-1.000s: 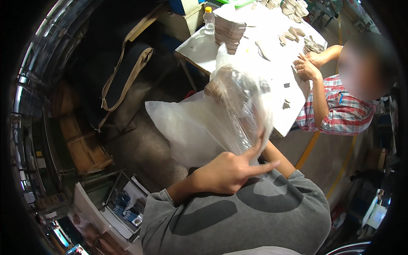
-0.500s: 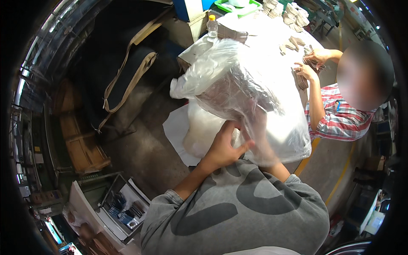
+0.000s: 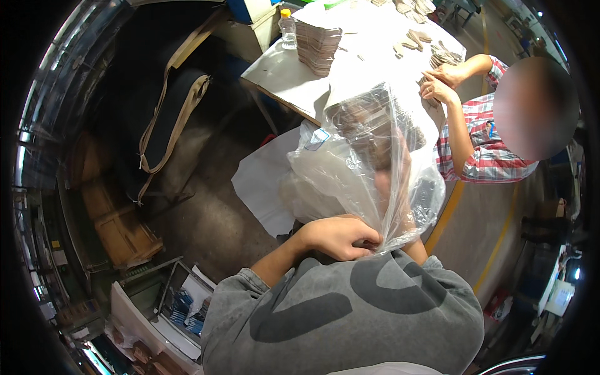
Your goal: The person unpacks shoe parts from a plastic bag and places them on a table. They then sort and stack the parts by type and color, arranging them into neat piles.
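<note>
A clear plastic bag (image 3: 337,169) spreads in front of me, its far part over the table's near edge. My left hand (image 3: 344,237) is closed on the gathered rim of the bag, close to my shirt. My right hand (image 3: 389,178) is inside the bag, its forearm passing through the mouth; the plastic blurs its fingers. Just beyond that hand, a bundle of greyish-brown pieces (image 3: 359,115) shows through the film. Whether the right hand grips the bundle I cannot make out.
On the white table (image 3: 275,72) stand a tall stack of brown pieces (image 3: 317,49) and a yellow-capped bottle (image 3: 287,30). At right, a co-worker's hands (image 3: 440,84) handle small piles. A white sheet (image 3: 265,181) hangs left of the bag; a crate (image 3: 181,306) stands lower left.
My left hand has come down toward my body, pulling the bag's rim. The bag has drawn back off the tall stack, which now shows. My right hand reaches farther forward inside it.
</note>
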`<state>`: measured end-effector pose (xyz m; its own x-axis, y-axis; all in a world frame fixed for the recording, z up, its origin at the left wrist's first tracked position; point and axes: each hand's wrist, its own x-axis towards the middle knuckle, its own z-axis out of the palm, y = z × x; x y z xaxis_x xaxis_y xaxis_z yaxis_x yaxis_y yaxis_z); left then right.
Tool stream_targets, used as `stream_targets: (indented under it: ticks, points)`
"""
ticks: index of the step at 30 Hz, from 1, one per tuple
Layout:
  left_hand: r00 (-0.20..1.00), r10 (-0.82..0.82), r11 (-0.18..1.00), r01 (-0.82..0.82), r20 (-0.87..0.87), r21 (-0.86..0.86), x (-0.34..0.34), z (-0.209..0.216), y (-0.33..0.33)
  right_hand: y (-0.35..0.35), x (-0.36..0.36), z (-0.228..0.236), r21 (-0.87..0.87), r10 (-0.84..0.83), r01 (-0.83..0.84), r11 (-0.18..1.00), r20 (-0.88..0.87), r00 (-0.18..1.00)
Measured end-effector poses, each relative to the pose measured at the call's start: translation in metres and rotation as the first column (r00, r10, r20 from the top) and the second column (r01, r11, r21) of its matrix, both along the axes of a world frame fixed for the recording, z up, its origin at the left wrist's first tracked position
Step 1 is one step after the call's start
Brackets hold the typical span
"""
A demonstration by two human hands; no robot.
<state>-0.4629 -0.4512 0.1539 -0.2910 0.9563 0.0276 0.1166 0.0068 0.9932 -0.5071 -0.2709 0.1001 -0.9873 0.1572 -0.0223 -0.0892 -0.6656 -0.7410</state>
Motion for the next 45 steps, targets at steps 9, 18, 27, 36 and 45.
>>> stream_targets:
  ticks: [9, 18, 27, 36, 45]
  points:
    - [0.876, -0.109, 0.952, -0.043, 0.469, 0.302, -0.005, -0.013, -0.014, 0.035, 0.021, -0.024, 0.03, -0.112, 0.109, 0.994, 0.172, 0.979]
    - [0.466, 0.53, 0.588, -0.804, 0.709, 0.089, -0.037, -0.024, -0.021, 0.054, -0.012, 0.004, 0.363, -0.141, -0.03, 0.931, 0.435, 0.889]
    - [0.49, 0.691, 0.503, -0.854, 0.532, 0.134, -0.074, -0.009, -0.055, 0.211, 0.006, 0.101, 0.636, 0.133, 0.157, 0.756, -0.384, 0.914]
    - [0.425, 0.901, 0.344, -0.821, 0.086, 0.456, -0.101, -0.057, 0.009, 0.165, -0.023, 0.021, 0.988, 0.279, 0.133, 0.083, -0.151, 0.948]
    - [0.009, 0.607, 0.126, -0.988, 0.795, -0.085, -0.148, -0.038, 0.047, 0.133, -0.114, 0.014, -0.06, 0.132, -0.159, 0.985, -0.325, 0.937]
